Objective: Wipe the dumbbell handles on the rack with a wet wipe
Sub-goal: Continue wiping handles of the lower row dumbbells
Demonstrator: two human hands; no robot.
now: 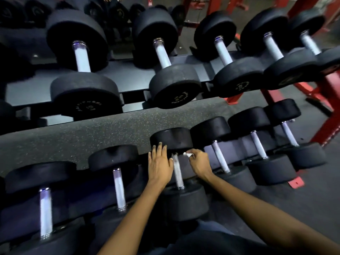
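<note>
Reaching over the lower tier of a dark two-tier dumbbell rack [128,83], both bare hands meet at one black round-headed dumbbell [172,139] with a pale grey metal handle [178,172], third from the left edge of that tier. Left hand [159,163] lies flat with fingers straight, fingertips resting on the far head of this dumbbell and the thumb beside the handle's far end. Right hand [199,162] is curled, pinching a small crumpled white wet wipe [187,154] just right of the handle's far end; whether the wipe touches the metal cannot be told. Near head of the same dumbbell [185,201] sits toward the rack's front edge, between the two forearms. Neighbouring black dumbbells [117,188] line the lower tier on both sides, their handles bare. Larger black dumbbells [81,57] occupy the upper tier. Speckled dark rubber flooring [82,133] shows between the tiers, and red steel frame parts [329,111] stand beyond the rack's right end.
</note>
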